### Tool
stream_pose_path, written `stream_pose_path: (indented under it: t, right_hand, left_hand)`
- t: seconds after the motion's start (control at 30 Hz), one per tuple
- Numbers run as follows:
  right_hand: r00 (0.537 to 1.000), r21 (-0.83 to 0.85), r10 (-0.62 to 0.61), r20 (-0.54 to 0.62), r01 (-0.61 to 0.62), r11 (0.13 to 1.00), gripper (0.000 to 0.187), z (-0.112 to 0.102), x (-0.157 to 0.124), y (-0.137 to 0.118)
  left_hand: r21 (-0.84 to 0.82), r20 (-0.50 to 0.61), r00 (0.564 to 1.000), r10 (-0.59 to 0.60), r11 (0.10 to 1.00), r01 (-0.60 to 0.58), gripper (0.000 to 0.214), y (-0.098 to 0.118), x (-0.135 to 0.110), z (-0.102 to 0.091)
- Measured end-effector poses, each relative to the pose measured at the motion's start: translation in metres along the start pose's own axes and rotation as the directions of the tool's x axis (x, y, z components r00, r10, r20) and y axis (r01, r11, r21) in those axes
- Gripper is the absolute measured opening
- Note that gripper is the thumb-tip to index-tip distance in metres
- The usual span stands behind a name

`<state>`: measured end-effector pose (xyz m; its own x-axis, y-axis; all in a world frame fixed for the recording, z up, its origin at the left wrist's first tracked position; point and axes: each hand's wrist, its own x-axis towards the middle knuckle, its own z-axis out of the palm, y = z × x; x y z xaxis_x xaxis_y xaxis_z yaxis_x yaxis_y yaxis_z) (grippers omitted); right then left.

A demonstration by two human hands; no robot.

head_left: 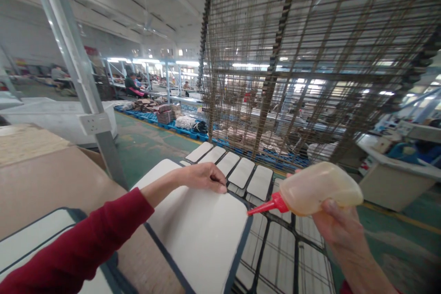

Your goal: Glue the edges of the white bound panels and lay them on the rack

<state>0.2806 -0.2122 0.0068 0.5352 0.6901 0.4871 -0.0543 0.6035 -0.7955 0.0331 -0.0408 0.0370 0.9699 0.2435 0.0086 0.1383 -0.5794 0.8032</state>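
Note:
My left hand (201, 177), in a red sleeve, pinches the far edge of a white board with a dark blue border (196, 229) and holds it flat over the rack. In my right hand (336, 227) is a soft plastic glue bottle (319, 188) of yellowish glue. Its red nozzle (263, 206) points left and touches the board's right edge near the far corner.
Several white boards (237, 170) lie on a wire rack shelf (292, 248) below. A tall stack of wire racks (310, 55) rises behind. A cardboard-covered table (51, 179) with another bordered board (31, 243) is at left, beside a grey steel post (76, 69). People work far back.

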Motion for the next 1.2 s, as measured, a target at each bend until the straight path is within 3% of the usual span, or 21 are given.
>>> stream_pose_path:
  t: [0.2,0.67,1.2]
  right_hand:
    - [0.999,0.017,-0.03,-0.041,0.031,0.999,0.056,-0.004,-0.005,0.003]
    - [0.998,0.007,0.055,-0.043,-0.055,0.998,0.07,0.008,-0.02,-0.001]
    - [0.996,0.046,0.07,0.055,-0.073,0.996,0.064,0.016,-0.042,-0.004]
  left_hand:
    - [0.002,-0.008,1.0,-0.007,1.0,0.007,0.044,-0.005,-0.008,0.002]
    - [-0.022,-0.045,0.999,-0.006,1.0,0.005,0.043,-0.02,-0.023,0.004]
    - [-0.18,-0.085,0.99,-0.109,0.979,0.092,0.045,-0.03,-0.038,0.007]
